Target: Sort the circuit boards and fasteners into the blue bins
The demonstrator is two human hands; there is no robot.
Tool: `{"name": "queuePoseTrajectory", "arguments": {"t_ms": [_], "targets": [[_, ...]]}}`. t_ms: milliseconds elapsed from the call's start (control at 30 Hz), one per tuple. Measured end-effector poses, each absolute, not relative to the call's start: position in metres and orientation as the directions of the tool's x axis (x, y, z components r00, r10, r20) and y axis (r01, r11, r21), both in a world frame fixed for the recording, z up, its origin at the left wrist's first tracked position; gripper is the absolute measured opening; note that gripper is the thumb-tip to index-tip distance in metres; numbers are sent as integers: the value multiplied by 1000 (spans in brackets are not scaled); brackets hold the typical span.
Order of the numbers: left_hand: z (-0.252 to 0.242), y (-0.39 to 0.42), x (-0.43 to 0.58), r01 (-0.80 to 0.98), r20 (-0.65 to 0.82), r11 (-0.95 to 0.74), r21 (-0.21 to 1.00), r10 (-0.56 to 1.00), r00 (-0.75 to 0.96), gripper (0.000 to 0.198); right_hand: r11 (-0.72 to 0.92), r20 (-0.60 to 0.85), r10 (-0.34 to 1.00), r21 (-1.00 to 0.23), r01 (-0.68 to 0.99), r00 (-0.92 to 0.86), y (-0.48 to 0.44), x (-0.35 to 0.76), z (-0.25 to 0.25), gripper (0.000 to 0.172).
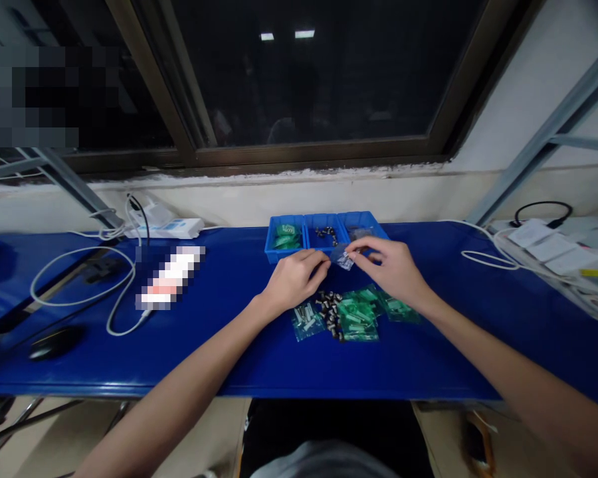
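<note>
A small clear plastic bag (343, 258) with pale bits inside is held up between my hands, in front of the blue bins. My right hand (393, 267) pinches its right side between thumb and fingers. At the bag's left edge, the closed fingertips of my left hand (295, 280) grip it; the exact contact is small and hard to see. Below lie a pile of short dark metal fittings (331, 313), several green plastic bags (359, 315) and a clear bag of pale screws or plugs (307, 320).
Three joined blue bins hold green bags (288, 234), dark metal pieces (325, 232) and clear bags (361, 232). A mouse (56, 343), a white cable (110, 312) and a blurred phone-like item (172, 277) lie left. White boxes (545, 240) and cables sit right. A window stands behind.
</note>
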State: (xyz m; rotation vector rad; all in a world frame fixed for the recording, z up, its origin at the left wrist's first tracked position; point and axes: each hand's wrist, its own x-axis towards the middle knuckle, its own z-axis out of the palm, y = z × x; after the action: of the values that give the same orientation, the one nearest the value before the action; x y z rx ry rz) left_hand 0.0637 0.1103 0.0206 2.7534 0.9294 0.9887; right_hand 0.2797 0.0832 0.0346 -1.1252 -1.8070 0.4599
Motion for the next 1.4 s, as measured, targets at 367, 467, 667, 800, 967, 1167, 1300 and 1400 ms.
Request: {"name": "queuePoseTrajectory", "arguments": {"t_ms": [367,467,667,800,967,1167,1300,1400], "targets": [[21,117,58,605,515,-767,216,616,596,21,402,627,766,-297,866,-141,117,319,22,31],[25,124,50,578,435,-793,195,598,673,21,484,639,750,-354,801,-172,106,308,31,26],[34,136,33,547,314,-783,295,620,719,20,319,259,944,-874,368,-202,102,297,29,24],[35,132,36,577,429,-795,189,595,679,22,112,119,970,-993,-46,-214,116,307,19,21],[27,131,43,706,563,-708,20,592,577,26,-47,48,960,-944,-327,-275,124,316,18,16],[18,138,42,723,580,-691,-12,584,568,28,7,97,973,-919,-395,-208,124,316,21,16],[14,142,42,698,603,-713,64,585,543,27,54,116,972,-957,-286,-202,126,316,23,14],[11,145,43,679,614,-726,110,587,528,26,59,106,975,-972,-226,-198,126,315,22,16]]}}
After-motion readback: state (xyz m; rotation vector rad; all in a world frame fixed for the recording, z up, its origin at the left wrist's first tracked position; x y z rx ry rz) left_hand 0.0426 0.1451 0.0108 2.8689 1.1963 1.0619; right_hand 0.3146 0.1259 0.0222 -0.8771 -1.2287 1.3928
